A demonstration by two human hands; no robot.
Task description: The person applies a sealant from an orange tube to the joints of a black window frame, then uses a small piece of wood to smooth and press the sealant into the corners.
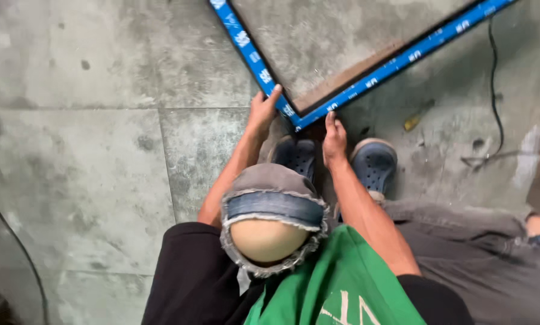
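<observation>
Grey concrete floor fills the left of the view, cracked into slabs, with a dark cable curving near the lower left edge. Moving right, the person's left hand reaches down to the blue-taped frame, its fingers laid along the left bar just above the corner; the grip looks loose, fingers pressing or pinching the bar's edge, though I cannot tell whether they close around it. A torn denim knee shows below, over a green apron.

Next comes the frame's corner, lying on the floor just in front of two blue clogs. Both bars meet there in a joined mitre, so the corner appears already assembled, with the hands busy at the joint itself; whatever fixing or checking remains cannot be read from here.

The right hand rests fingertips on the right bar just below the corner, fingers together, holding nothing else. Further right a small yellowish tool lies untouched on the floor, then a black cable and an orange object at the edge.
</observation>
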